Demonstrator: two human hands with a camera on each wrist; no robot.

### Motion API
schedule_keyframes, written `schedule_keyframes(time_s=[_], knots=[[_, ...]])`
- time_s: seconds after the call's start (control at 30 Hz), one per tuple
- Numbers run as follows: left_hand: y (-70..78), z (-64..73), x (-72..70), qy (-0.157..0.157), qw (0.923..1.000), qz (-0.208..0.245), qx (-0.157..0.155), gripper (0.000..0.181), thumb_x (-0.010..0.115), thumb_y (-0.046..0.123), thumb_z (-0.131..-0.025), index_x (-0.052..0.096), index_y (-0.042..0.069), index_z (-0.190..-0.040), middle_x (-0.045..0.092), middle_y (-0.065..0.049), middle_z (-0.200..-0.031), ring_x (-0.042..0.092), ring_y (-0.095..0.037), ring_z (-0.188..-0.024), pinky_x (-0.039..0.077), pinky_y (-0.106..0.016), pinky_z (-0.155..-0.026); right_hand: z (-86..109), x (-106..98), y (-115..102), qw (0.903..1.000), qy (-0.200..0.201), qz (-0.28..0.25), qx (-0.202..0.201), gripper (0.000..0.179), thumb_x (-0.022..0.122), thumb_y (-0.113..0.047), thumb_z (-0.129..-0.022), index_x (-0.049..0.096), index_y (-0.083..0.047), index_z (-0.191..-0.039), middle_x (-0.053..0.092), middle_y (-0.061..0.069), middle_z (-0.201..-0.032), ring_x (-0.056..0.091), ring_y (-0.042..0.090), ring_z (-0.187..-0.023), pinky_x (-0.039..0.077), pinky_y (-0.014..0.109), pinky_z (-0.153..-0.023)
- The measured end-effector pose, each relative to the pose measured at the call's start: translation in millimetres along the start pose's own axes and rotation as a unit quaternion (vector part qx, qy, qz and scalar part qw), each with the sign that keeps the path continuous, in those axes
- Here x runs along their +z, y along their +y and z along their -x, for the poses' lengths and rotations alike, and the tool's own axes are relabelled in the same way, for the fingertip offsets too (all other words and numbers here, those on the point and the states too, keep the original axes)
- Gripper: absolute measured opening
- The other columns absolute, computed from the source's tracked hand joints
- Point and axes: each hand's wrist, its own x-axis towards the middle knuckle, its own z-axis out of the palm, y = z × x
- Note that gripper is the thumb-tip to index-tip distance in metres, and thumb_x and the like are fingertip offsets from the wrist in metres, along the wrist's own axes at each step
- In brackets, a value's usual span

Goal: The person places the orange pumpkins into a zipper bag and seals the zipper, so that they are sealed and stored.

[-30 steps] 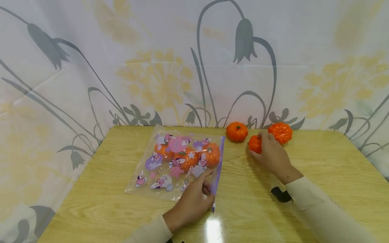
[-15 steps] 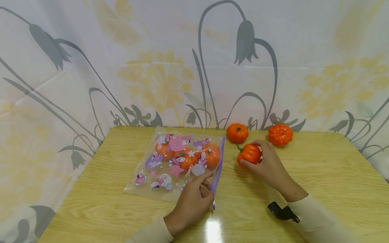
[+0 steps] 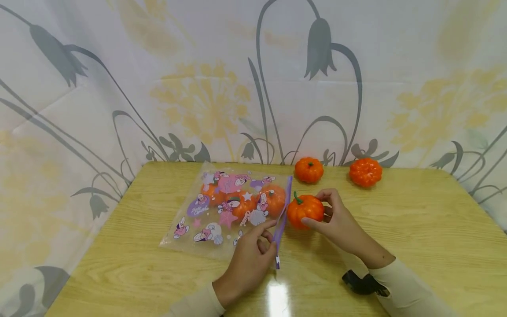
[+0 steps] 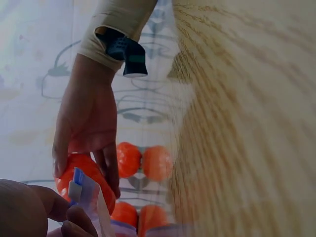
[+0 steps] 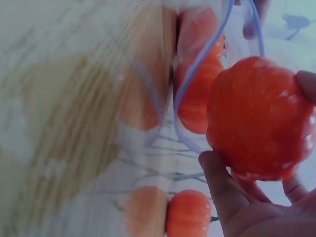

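A clear zip bag (image 3: pixel 206 224) with pink and purple cartoon prints lies on the table, several orange toy pumpkins (image 3: pixel 241 207) inside it. Its purple-edged mouth (image 5: pixel 190 74) faces right and gapes in the right wrist view. My left hand (image 3: pixel 251 257) pinches the near part of that mouth between thumb and fingers, close to the white slider (image 3: pixel 277 260). Just outside the mouth, my right hand (image 3: pixel 338 224) grips another orange pumpkin (image 3: pixel 305 212) with a green stem, thumb on the near side and fingers behind. The left wrist view shows this pumpkin right behind the bag's edge.
Two more orange pumpkins stand at the back of the wooden table (image 3: pixel 416 220), one pumpkin (image 3: pixel 309 170) behind the held one and the other pumpkin (image 3: pixel 365 172) farther right. A flower-printed curtain (image 3: pixel 253 88) hangs behind. A black strap device (image 3: pixel 362 282) sits at the right cuff.
My right hand has brought the pumpkin from the back right, leftward and nearer, up to the bag's mouth. My left hand has kept its pinch on the bag's edge.
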Motion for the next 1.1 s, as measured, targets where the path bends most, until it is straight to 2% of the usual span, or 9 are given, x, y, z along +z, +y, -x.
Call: schedule_keyframes(time_s=[0.17,0.3,0.6,0.83,1.1], knots=[[0.6,1.3,0.9,-0.006,0.9997,0.024,0.008,0.047,0.06,-0.003,-0.093,0.056,0.006,-0.138,0.061,-0.012,-0.1,0.05,0.0,-0.057,0.046,-0.014,-0.049,1.9,3,2,0.9995,-0.03,-0.009,0.005,0.062,0.072,-0.019,-0.092,0.031,-0.004,-0.136,0.043,0.02,-0.138,0.058,0.041,-0.123,0.055,0.032,-0.093],[0.9,1.7,1.5,-0.015,0.9991,0.038,0.013,0.047,0.059,-0.002,-0.094,0.056,0.008,-0.139,0.059,-0.012,-0.101,0.049,0.001,-0.058,0.046,-0.013,-0.05,1.8,6,4,0.9989,-0.043,-0.016,-0.001,0.064,0.07,-0.019,-0.093,0.034,-0.003,-0.143,0.044,0.021,-0.138,0.058,0.042,-0.123,0.055,0.033,-0.095],[1.4,3.2,2.7,-0.013,0.9991,0.03,0.028,0.049,0.058,-0.002,-0.094,0.054,0.011,-0.141,0.057,-0.009,-0.102,0.047,0.001,-0.06,0.043,-0.014,-0.051,2.9,10,8,0.9975,-0.057,-0.041,0.001,0.066,0.074,-0.018,-0.09,0.033,-0.001,-0.14,0.042,0.022,-0.14,0.057,0.042,-0.124,0.054,0.031,-0.095],[3.7,3.3,2.5,-0.001,0.9989,0.022,0.042,0.048,0.058,-0.001,-0.095,0.053,0.01,-0.142,0.057,-0.006,-0.104,0.047,0.001,-0.06,0.044,-0.016,-0.05,2.0,11,12,0.9988,-0.047,-0.009,-0.011,0.066,0.079,-0.018,-0.085,0.039,-0.005,-0.136,0.049,0.019,-0.138,0.06,0.033,-0.114,0.054,0.027,-0.09],[3.9,3.6,1.4,-0.006,0.9986,0.018,0.05,0.047,0.058,0.001,-0.096,0.053,0.011,-0.141,0.057,-0.003,-0.106,0.049,0.0,-0.063,0.047,-0.016,-0.054,2.3,12,9,0.998,-0.059,0.013,-0.018,0.068,0.083,-0.019,-0.081,0.043,-0.009,-0.135,0.05,0.019,-0.138,0.062,0.025,-0.102,0.056,0.026,-0.081]])
